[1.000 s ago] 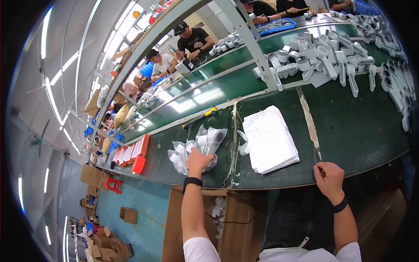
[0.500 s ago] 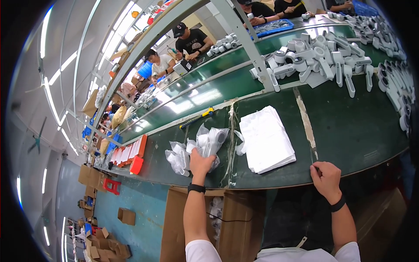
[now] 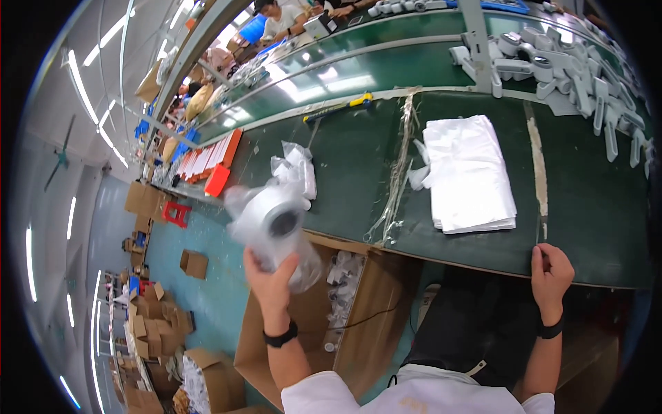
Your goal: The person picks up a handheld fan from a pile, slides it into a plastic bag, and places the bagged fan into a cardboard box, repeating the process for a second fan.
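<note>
My left hand point(image 3: 271, 284) is closed round a white plastic part point(image 3: 259, 212) in a clear plastic bag, lifted beyond the table's front edge, left of the open carton point(image 3: 272, 331). A round dark opening shows on the part, and motion blurs its outline. Another bagged white part point(image 3: 301, 172) lies on the green table behind it. At the front edge of the table, my right hand point(image 3: 554, 276) has its fingers curled and pinched; whatever may be between them is hidden. To its left lies a stack of flat white plastic bags point(image 3: 470, 176).
Bagged parts point(image 3: 345, 286) fill the bottom of the carton under the table. A pile of grey-white plastic parts point(image 3: 586, 76) covers the back right. A yellow and black tool point(image 3: 338, 107) lies near the back ledge. Orange-red boxes point(image 3: 210, 155) stand at the left end.
My left hand has lifted a bagged part off the table and brought it left, toward me. The right hand stays at the table edge, still pinched. The view has turned left and down.
</note>
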A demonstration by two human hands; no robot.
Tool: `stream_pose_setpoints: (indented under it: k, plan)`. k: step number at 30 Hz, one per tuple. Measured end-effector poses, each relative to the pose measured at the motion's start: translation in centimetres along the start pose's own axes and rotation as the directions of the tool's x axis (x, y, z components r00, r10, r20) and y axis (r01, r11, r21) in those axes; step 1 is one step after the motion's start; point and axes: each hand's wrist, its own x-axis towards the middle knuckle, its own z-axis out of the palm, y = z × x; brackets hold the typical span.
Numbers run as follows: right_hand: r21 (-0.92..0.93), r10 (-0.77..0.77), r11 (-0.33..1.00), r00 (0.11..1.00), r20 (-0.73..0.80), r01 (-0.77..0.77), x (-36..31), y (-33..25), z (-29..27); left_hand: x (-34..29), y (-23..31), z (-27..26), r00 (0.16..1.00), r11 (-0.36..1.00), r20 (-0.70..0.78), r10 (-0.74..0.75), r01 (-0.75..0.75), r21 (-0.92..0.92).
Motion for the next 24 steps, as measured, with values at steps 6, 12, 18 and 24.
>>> stream_pose_setpoints:
  k: [6,12,18,24]
  plan:
    - [-0.014,0.020,1.000,0.999,0.041,-0.020,-0.9,0.9,0.7,-6.6,-6.2,-9.7,0.940,0.965,-0.223,-0.258,0.260,-0.020]
    - [-0.013,0.102,0.995,0.995,-0.004,-0.103,-1.5,2.1,1.1,-14.7,-23.3,-14.1,0.608,0.653,-0.286,-0.740,0.751,-0.094]
    - [-0.071,0.076,0.995,0.997,-0.002,-0.076,-1.5,3.3,1.4,-20.8,-34.1,-13.9,0.255,0.240,-0.224,-0.941,0.966,0.095]
    - [-0.116,0.151,0.982,0.989,0.006,-0.149,-1.4,4.5,1.6,-24.9,-38.0,-17.7,0.311,0.208,-0.262,-0.913,0.911,0.356]
